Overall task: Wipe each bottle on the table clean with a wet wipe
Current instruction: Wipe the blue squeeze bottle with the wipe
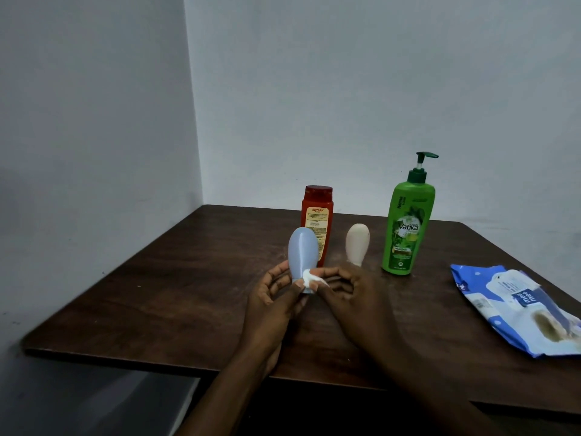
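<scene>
Step in hand: wiping the blue bottle (pixel 302 250). It's held up off the bench (pixel 188 294), near the front middle, narrow end down. Left grip (pixel 276 297) is curled round that narrow lower end, thumb on the near side. Right grip (pixel 349 294) pinches a balled-up wet wipe (pixel 309 276) against the bottle's neck, just above the left fingers.

Standing on the bench behind: red bottle (pixel 317 212) right behind the blue one, small white bottle (pixel 357 243) beside it, green pump bottle (pixel 408 228) further right. Wipe pack (pixel 518 306) lies flat at the right edge. Can't tell whether any of those three are already done.

My read: only the neck area is under the wipe, so the wide upper body likely needs a pass. Next move calls for running the wipe up and round the body while the left grip turns the bottle. The bottle looks smooth and will be damp, so watch for slip.
</scene>
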